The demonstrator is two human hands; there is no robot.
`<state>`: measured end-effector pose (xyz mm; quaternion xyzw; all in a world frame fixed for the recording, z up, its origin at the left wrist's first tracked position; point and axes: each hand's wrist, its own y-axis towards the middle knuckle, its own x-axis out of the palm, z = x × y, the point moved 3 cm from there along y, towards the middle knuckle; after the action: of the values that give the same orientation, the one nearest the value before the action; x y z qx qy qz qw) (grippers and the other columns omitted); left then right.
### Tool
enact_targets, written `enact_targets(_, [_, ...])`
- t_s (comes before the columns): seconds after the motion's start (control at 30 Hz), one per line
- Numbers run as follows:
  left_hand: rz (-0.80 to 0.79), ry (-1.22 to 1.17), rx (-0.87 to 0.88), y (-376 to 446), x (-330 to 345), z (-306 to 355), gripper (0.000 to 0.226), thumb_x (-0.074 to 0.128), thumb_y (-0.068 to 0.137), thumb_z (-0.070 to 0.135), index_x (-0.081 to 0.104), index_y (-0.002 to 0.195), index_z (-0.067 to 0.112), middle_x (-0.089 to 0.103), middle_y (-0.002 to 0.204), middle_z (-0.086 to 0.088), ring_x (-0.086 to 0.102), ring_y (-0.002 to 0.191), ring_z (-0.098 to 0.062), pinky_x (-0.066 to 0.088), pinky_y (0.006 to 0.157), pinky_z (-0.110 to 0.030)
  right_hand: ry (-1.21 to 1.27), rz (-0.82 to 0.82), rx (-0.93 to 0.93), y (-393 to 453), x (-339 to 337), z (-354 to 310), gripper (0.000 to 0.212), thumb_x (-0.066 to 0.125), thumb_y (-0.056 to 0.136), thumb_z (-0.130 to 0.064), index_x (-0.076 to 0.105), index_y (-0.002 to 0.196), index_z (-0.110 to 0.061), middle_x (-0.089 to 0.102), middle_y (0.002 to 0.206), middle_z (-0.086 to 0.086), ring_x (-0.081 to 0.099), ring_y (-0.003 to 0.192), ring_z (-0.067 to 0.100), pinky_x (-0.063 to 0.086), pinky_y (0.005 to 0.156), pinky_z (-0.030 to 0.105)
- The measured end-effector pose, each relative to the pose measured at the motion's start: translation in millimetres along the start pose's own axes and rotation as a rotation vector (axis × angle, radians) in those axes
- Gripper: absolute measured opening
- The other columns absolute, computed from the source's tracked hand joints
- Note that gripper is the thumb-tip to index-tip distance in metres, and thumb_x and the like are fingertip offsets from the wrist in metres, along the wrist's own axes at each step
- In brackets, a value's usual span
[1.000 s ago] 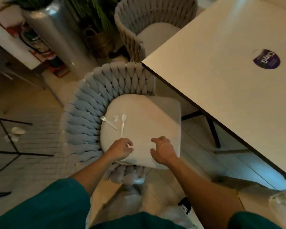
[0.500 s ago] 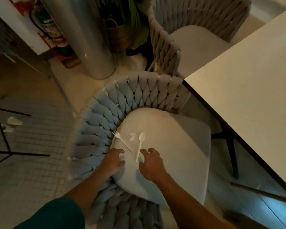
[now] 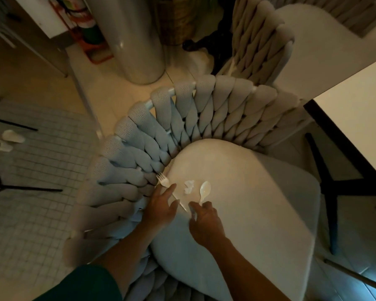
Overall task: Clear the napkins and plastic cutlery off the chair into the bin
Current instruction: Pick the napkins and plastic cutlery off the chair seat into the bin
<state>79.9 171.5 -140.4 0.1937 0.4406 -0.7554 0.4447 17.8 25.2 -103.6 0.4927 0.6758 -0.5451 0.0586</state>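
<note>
A pale cushioned chair seat [image 3: 248,192] with a braided grey back [image 3: 204,114] fills the middle of the view. On the seat lie a white plastic fork [image 3: 163,181], a small crumpled white napkin [image 3: 188,187] and a white plastic spoon [image 3: 205,190]. My left hand [image 3: 161,207] lies over the fork's handle with fingers spread, holding nothing. My right hand [image 3: 204,222] rests at the spoon's handle end, its fingertips on or pinching the handle. No bin is visible.
A white table [image 3: 356,118] with black legs stands to the right. A second braided chair [image 3: 291,35] is behind. A silver cylinder [image 3: 135,40], a wicker basket [image 3: 178,16] and a red extinguisher [image 3: 80,20] stand at the back. White scraps [image 3: 9,139] lie on the tiled floor at left.
Both hands have moved forward across the seat to the cutlery: the left now covers the fork's handle, the right reaches the spoon's handle. The camera has moved closer and lower.
</note>
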Motion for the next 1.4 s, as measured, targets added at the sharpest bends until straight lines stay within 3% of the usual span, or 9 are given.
enact_targets(0.23, [0.04, 0.017, -0.037, -4, 16, -3, 0.08, 0.029, 0.081, 0.06, 0.034, 0.145, 0.012, 0.028, 0.152, -0.017, 0.025, 0.142, -0.032, 0.025, 0.116, -0.042, 0.021, 0.099, 0.049, 15, 8, 1, 0.028, 0.047, 0.091, -0.02, 0.057, 0.116, -0.014, 0.047, 0.121, 0.011, 0.049, 0.109, 0.029, 0.049, 0.093, 0.039])
enact_targets(0.37, [0.093, -0.002, -0.058, -19, 14, -4, 0.056, 0.054, 0.089, 0.035, 0.048, 0.136, 0.005, 0.043, 0.144, -0.015, 0.039, 0.134, -0.029, 0.03, 0.11, -0.035, 0.14, 0.153, 0.048, 2, 5, 7, 0.028, 0.049, 0.091, -0.017, 0.062, 0.116, -0.011, 0.048, 0.12, 0.008, 0.053, 0.107, 0.026, 0.047, 0.093, 0.03])
enact_targets(0.53, [0.16, -0.236, -0.057, -47, 7, 17, 0.026, 0.049, 0.084, 0.003, 0.073, 0.093, 0.006, 0.071, 0.101, -0.011, 0.066, 0.096, -0.026, 0.05, 0.088, -0.03, 0.388, 0.228, 0.082, -35, -9, 21, 0.027, 0.053, 0.085, 0.001, 0.068, 0.105, -0.01, 0.056, 0.107, 0.006, 0.06, 0.09, 0.021, 0.043, 0.081, 0.014])
enact_targets(0.7, [0.14, -0.464, -0.079, -90, 9, 65, 0.02, 0.065, 0.082, 0.016, 0.048, 0.076, 0.025, 0.053, 0.061, 0.003, 0.051, 0.056, -0.005, 0.045, 0.058, -0.022, 0.576, 0.332, 0.122, -83, -23, 40, 0.03, 0.049, 0.082, 0.004, 0.054, 0.089, -0.025, 0.057, 0.088, -0.001, 0.054, 0.076, 0.015, 0.042, 0.065, 0.021])
enact_targets(0.8, [0.018, -0.68, -0.202, -110, 22, 92, 0.028, 0.067, 0.083, 0.011, 0.044, 0.087, 0.027, 0.063, 0.071, -0.01, 0.061, 0.063, -0.021, 0.051, 0.063, -0.04, 0.724, 0.325, 0.208, -115, -29, 59, 0.031, 0.053, 0.082, 0.001, 0.049, 0.101, -0.023, 0.059, 0.078, -0.002, 0.058, 0.069, 0.013, 0.048, 0.059, 0.022])
enact_targets(0.93, [-0.121, -0.636, -0.181, -145, 32, 142, 0.016, 0.054, 0.092, 0.008, 0.062, 0.088, 0.02, 0.069, 0.074, -0.004, 0.06, 0.063, -0.016, 0.049, 0.06, -0.025, 1.015, 0.253, 0.321, -162, -35, 89, 0.034, 0.062, 0.076, 0.006, 0.06, 0.101, -0.017, 0.064, 0.081, 0.006, 0.063, 0.076, 0.02, 0.056, 0.076, 0.04])
enact_targets(1.13, [-0.248, -0.623, -0.231, -215, 69, 215, 0.026, 0.046, 0.099, 0.016, 0.068, 0.088, 0.009, 0.065, 0.08, -0.006, 0.056, 0.071, -0.016, 0.046, 0.064, -0.023, 1.309, 0.254, 0.45, -248, -43, 142, 0.031, 0.048, 0.078, 0.01, 0.062, 0.092, -0.013, 0.063, 0.072, 0.009, 0.061, 0.066, 0.02, 0.056, 0.07, 0.037])
enact_targets(1.23, [-0.295, -0.648, -0.194, -258, 103, 253, 0.021, 0.051, 0.095, 0.008, 0.071, 0.088, 0.003, 0.07, 0.066, -0.002, 0.062, 0.059, -0.014, 0.05, 0.05, -0.019, 1.456, 0.237, 0.426, -289, -41, 168, 0.029, 0.055, 0.075, 0.006, 0.064, 0.096, -0.012, 0.066, 0.074, 0.006, 0.064, 0.072, 0.02, 0.056, 0.069, 0.035])
enact_targets(1.4, [-0.299, -0.535, -0.022, -327, 159, 304, 0.015, 0.063, 0.087, 0.003, 0.074, 0.085, 0.013, 0.072, 0.079, -0.013, 0.058, 0.049, 0.008, 0.045, 0.048, -0.007, 1.585, 0.366, 0.309, -351, -38, 225, 0.036, 0.055, 0.074, -0.002, 0.065, 0.107, -0.012, 0.069, 0.079, 0.003, 0.065, 0.07, 0.013, 0.049, 0.056, 0.024])
